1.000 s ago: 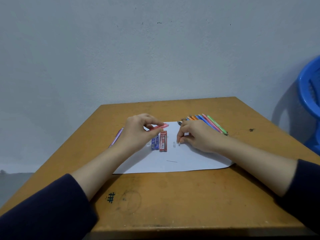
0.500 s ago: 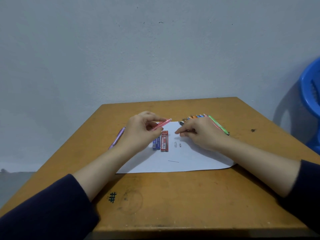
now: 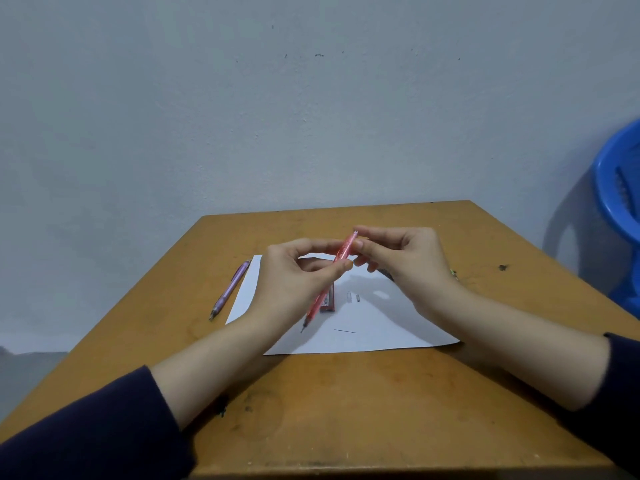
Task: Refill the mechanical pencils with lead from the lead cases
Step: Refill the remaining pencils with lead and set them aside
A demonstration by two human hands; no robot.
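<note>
Above the paper at mid-frame, left grip pinches the pink pencil, right grip pinches its top end; next probably feeding in loose lead.

I hold the pink pencil tilted, tip toward seven o'clock, open top toward one. The red lead case lies flat behind it, a loose lead at five o'clock, the purple pencil at nine.

Both forearms reach forward, hands raised and meeting. Left hand pinches the pink pencil between thumb and forefinger; right hand pinches its upper end.
</note>
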